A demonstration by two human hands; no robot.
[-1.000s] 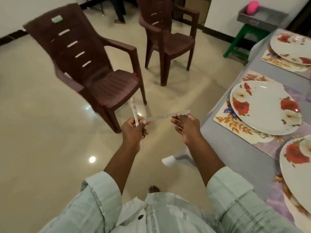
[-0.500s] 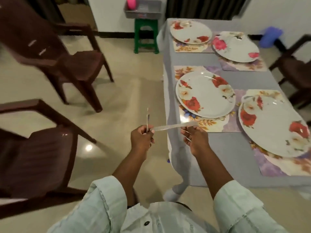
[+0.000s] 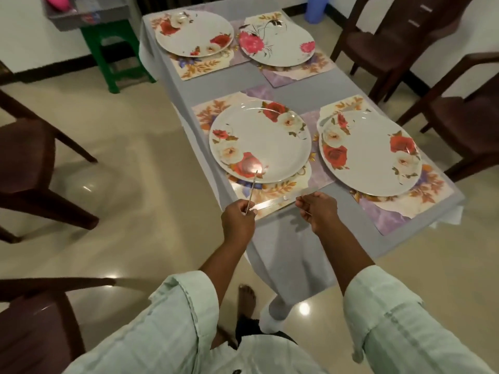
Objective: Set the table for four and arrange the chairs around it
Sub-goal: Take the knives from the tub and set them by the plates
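The table (image 3: 291, 87) wears a grey cloth and carries several floral placemats, each with a flowered plate on it. The nearest plate (image 3: 260, 143) lies just beyond my hands. My left hand (image 3: 237, 220) grips a thin metal utensil (image 3: 251, 190) that points up toward that plate. My right hand (image 3: 318, 209) holds a flat metal knife (image 3: 283, 200) that lies crosswise, its tip reaching my left hand. More thin metal pieces show under my right fingers. Both hands hover over the table's near left corner.
Dark brown plastic chairs stand on the left (image 3: 24, 163), at the lower left (image 3: 35, 327) and on the right side (image 3: 464, 122). A green stool (image 3: 108, 47) with a grey tray (image 3: 89, 14) stands at the far left of the table. A blue container (image 3: 316, 9) sits by the far wall.
My view has swung from the chairs to the table, and I have come closer to it. Both hands keep the same hold on the cutlery, now over the table's near corner.
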